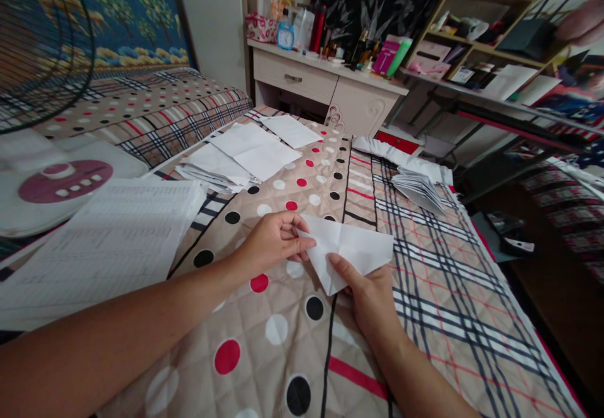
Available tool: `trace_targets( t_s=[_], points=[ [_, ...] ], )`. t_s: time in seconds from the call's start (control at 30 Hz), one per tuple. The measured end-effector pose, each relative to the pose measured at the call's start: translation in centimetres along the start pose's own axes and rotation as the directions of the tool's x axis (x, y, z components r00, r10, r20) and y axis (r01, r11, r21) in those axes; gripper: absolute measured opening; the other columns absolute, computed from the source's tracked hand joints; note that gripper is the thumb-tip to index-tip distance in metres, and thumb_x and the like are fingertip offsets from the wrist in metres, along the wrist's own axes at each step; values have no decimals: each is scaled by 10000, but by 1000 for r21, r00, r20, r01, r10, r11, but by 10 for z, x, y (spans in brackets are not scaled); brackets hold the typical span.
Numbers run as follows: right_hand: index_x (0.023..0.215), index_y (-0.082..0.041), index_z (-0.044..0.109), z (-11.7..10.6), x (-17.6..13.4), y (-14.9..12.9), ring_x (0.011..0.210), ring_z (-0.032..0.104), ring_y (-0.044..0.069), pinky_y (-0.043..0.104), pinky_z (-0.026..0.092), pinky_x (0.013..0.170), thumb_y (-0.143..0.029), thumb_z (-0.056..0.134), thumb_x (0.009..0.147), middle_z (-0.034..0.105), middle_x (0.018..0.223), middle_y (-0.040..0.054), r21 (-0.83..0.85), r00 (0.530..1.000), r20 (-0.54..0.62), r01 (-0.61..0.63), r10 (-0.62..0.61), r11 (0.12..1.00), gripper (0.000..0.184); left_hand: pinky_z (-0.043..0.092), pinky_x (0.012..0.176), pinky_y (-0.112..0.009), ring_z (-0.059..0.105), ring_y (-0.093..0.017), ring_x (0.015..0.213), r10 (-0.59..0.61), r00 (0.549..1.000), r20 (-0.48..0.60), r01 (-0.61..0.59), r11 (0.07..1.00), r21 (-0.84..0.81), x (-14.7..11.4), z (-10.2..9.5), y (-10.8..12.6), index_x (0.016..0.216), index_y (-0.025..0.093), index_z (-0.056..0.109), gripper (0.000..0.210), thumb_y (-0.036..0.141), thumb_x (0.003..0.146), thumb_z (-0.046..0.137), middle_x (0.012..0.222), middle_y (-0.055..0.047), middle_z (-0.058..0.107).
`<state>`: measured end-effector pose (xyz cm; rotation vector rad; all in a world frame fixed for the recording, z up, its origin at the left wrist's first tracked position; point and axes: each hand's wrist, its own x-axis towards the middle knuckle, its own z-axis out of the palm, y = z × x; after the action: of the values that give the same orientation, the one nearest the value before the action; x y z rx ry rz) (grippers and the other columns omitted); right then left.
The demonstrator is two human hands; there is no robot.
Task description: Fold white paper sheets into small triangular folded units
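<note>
A white sheet of paper (352, 242), creased and partly folded, is held between both hands above the patterned bedspread. My left hand (283, 237) pinches its left corner between thumb and fingers. From the lower right, my right hand (365, 282) grips the same paper, thumb on top and the other fingers hidden underneath. Beyond my left hand lies a pile of white paper sheets (250, 153), with a single sheet (291, 130) at its far side. On the right of the bed sits a stack of folded papers (418, 188).
Printed sheets (136, 242) lie at the left beside a white and purple plastic item (66, 182). A fan cage (44, 46) stands at the upper left. A crumpled white bundle (401, 157) rests near the bed's far right. Behind are a dresser (302, 78) and a shelf desk (486, 106).
</note>
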<state>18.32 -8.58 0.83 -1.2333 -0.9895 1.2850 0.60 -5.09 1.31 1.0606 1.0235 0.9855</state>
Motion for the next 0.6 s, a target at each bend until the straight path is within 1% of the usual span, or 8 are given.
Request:
trace_targets(
  t_s=[0.13, 0.3, 0.43, 0.6],
  points=[
    [800, -171, 693, 1, -1, -2, 693, 679, 212, 305, 541, 604, -294, 797, 677, 753, 837, 67, -53, 1000, 8, 10, -10, 999, 203, 552, 511, -219, 658, -134, 508, -30, 999, -20, 30, 1000, 0, 0, 1, 1, 724, 162, 520, 339, 251, 625, 832, 579, 10, 656],
    [817, -173, 708, 3, -2, -5, 694, 678, 213, 315, 549, 640, -285, 799, 668, 755, 822, 68, -88, 999, -2, 44, -44, 995, 208, 536, 467, -211, 653, -142, 469, -71, 997, 0, 71, 996, 48, 0, 0, -3, 708, 166, 526, 329, 299, 651, 821, 538, -8, 660],
    [794, -175, 712, 2, -2, -6, 675, 668, 199, 300, 544, 632, -281, 802, 666, 752, 805, 59, -105, 998, -14, 56, -58, 993, 190, 557, 498, -220, 675, -151, 508, -48, 999, -13, 48, 998, 29, -1, 2, -1, 675, 150, 559, 316, 295, 626, 836, 547, -14, 658],
    [777, -169, 708, 0, 0, -3, 637, 636, 171, 275, 523, 600, -278, 806, 662, 742, 780, 48, -134, 998, -19, 61, -64, 989, 187, 552, 492, -210, 672, -145, 498, -30, 999, -33, 31, 999, 36, -4, 4, 2, 661, 146, 574, 255, 244, 652, 809, 546, -17, 661]
  ],
)
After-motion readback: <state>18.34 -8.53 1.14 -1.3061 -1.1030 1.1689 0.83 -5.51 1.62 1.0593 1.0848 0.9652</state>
